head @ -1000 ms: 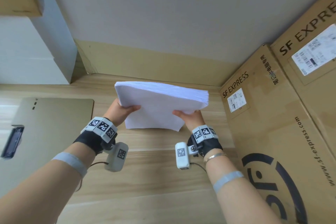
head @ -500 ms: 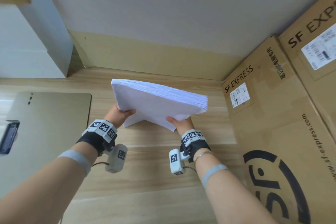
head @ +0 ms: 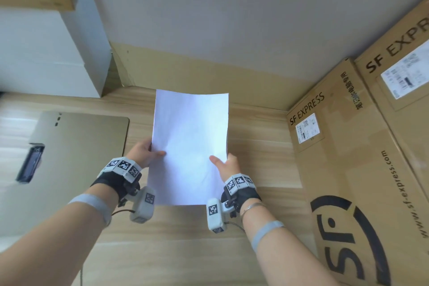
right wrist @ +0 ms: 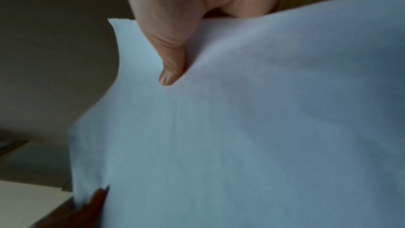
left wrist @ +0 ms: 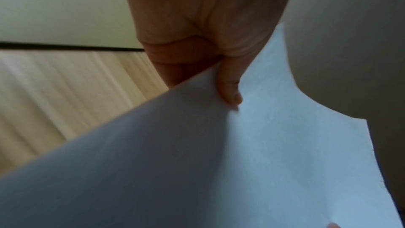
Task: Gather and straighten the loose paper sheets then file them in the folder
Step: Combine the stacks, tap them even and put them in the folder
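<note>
Paper stack (head: 189, 146) is standing upright, broad face toward the camera, held above the wooden desk (head: 176, 251); a second ago it was lying flat with its edge showing. Left hand (head: 145, 153) is gripping the left edge, thumb on the front. Right hand (head: 226, 166) is gripping the right edge the same way. Tan folder (head: 76, 146) is lying flat on the desk, left of the stack, apart from it. Cardboard boxes (head: 348, 158) on the right are reading "SF EXPRESS" and "www.sf-express.com".
</note>
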### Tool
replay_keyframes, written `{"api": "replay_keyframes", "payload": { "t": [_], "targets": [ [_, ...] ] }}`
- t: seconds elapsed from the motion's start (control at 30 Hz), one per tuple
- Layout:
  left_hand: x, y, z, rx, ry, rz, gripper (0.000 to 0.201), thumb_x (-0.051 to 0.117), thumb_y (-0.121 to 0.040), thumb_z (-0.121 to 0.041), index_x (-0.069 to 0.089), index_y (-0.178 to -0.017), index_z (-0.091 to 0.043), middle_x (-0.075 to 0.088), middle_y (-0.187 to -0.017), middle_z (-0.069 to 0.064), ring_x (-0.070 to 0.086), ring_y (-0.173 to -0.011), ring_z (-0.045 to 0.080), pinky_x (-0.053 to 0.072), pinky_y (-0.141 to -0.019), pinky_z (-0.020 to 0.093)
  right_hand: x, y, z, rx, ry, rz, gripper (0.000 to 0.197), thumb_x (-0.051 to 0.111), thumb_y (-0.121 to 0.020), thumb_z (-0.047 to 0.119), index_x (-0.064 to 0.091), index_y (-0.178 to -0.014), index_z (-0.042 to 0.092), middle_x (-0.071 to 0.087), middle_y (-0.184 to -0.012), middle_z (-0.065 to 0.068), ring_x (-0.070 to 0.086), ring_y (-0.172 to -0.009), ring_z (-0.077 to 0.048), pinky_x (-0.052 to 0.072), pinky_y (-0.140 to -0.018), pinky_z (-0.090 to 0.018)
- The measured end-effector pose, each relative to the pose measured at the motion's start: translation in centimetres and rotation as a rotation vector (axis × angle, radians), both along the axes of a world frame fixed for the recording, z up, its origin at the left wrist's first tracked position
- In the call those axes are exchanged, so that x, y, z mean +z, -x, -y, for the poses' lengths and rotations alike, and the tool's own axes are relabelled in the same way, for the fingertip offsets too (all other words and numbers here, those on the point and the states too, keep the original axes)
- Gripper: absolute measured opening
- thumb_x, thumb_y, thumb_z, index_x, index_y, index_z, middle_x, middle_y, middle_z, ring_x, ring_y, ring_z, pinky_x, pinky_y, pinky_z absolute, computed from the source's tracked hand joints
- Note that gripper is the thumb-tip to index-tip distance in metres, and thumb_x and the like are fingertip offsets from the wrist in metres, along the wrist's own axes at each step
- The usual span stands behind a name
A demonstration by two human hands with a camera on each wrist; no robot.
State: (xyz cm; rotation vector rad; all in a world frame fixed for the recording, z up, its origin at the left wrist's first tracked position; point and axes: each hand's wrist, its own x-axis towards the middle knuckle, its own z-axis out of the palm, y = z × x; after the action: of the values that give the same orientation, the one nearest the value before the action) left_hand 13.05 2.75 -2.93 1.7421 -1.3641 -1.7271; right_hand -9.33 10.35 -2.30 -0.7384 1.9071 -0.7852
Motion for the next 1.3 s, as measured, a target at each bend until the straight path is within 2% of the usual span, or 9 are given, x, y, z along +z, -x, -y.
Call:
{"api": "replay_keyframes", "payload": {
  "t": [0.07,0.13,0.23,0.37,0.53,0.63,0.77,1.1,1.3],
  "targets": [
    [-0.1,-1.4,-0.5,0.044,0.023,0.033,0.005,0.054,-0.09,-0.004,0.054,-0.092,-0.008,0.061,-0.095,0.015,0.061,-0.074,0.026,0.057,-0.056,0.022,-0.2,-0.8,-0.1,0.006,-0.024,0.014,0.037,0.063,-0.087,0.012,0.056,-0.118,-0.006,0.063,-0.12,-0.018,0.06,-0.111,-0.027,0.041,-0.089,-0.023],
    [-1.1,-3.5,-0.6,0.156,0.058,0.088,0.018,0.049,-0.092,-0.002,0.052,-0.076,-0.009,0.062,-0.085,0.018,0.062,-0.058,0.021,0.053,-0.047,0.018,-0.6,-1.4,-0.1,0.007,-0.057,0.007,0.041,0.063,-0.087,0.013,0.053,-0.12,-0.008,0.061,-0.122,-0.018,0.058,-0.115,-0.03,0.041,-0.089,-0.024],
    [-2.5,-7.4,-0.8,0.281,0.189,0.376,0.01,0.049,-0.091,-0.006,0.059,-0.089,-0.008,0.067,-0.104,0.023,0.067,-0.081,0.033,0.051,-0.071,0.033,-1.5,-2.5,0.1,0.023,-0.117,-0.005,0.066,0.067,-0.083,0.025,0.041,-0.134,-0.008,0.049,-0.139,-0.017,0.05,-0.126,-0.03,0.039,-0.107,-0.036],
    [-4.2,-12.7,-1.4,0.164,0.121,0.749,0.047,0.052,-0.09,-0.021,0.042,-0.137,-0.024,0.04,-0.143,0.019,0.043,-0.126,0.041,0.034,-0.107,0.045,-1.9,-3.0,0.0,0.035,-0.141,-0.029,0.072,0.067,-0.083,0.029,0.035,-0.138,-0.005,0.042,-0.145,-0.017,0.044,-0.132,-0.031,0.035,-0.111,-0.041],
    [-5.5,-17.2,-2.8,0.152,-0.091,0.94,0.06,0.053,-0.085,-0.049,0.029,-0.14,-0.047,0.011,-0.158,0.008,0.013,-0.141,0.045,0.02,-0.113,0.056,-2.2,-2.9,-0.1,0.027,-0.12,-0.071,0.068,0.066,-0.085,0.027,0.038,-0.136,-0.008,0.046,-0.142,-0.018,0.047,-0.129,-0.031,0.037,-0.109,-0.037],
    [-4.9,-18.2,-3.1,0.14,-0.129,0.972,0.064,0.053,-0.082,-0.057,0.025,-0.14,-0.051,0.004,-0.16,0.004,0.007,-0.143,0.044,0.018,-0.114,0.057,-2.3,-2.5,-0.5,0.008,-0.097,-0.07,0.06,0.065,-0.086,0.022,0.042,-0.133,-0.008,0.051,-0.137,-0.018,0.05,-0.126,-0.031,0.039,-0.103,-0.032],
    [-4.3,-17.0,-3.4,0.028,-0.039,0.995,0.064,0.056,-0.078,-0.06,0.031,-0.137,-0.051,0.023,-0.151,0.011,0.021,-0.139,0.037,0.022,-0.113,0.052,-2.1,-2.0,-1.3,-0.029,-0.066,-0.045,0.047,0.065,-0.086,0.018,0.052,-0.124,-0.006,0.059,-0.127,-0.018,0.057,-0.117,-0.03,0.039,-0.089,-0.025],
    [-4.1,-4.6,-4.6,-0.184,0.114,0.777,0.05,0.055,-0.084,-0.037,0.04,-0.131,-0.05,0.026,-0.149,0.003,0.021,-0.139,0.032,0.023,-0.11,0.049,-1.7,3.0,-5.0,-0.147,-0.036,-0.044,0.037,0.063,-0.087,0.014,0.056,-0.118,-0.006,0.062,-0.121,-0.021,0.056,-0.096,-0.023,0.043,-0.087,-0.031],
    [-4.5,1.0,-5.2,-0.342,0.172,0.713,0.064,0.064,-0.08,-0.024,0.038,-0.133,-0.048,0.019,-0.153,0.002,0.018,-0.141,0.031,0.024,-0.112,0.047,-1.0,6.6,-7.8,-0.234,-0.01,-0.041,0.036,0.061,-0.089,0.013,0.056,-0.12,-0.004,0.061,-0.122,-0.019,0.055,-0.098,-0.023,0.04,-0.087,-0.03]
  ]
}}
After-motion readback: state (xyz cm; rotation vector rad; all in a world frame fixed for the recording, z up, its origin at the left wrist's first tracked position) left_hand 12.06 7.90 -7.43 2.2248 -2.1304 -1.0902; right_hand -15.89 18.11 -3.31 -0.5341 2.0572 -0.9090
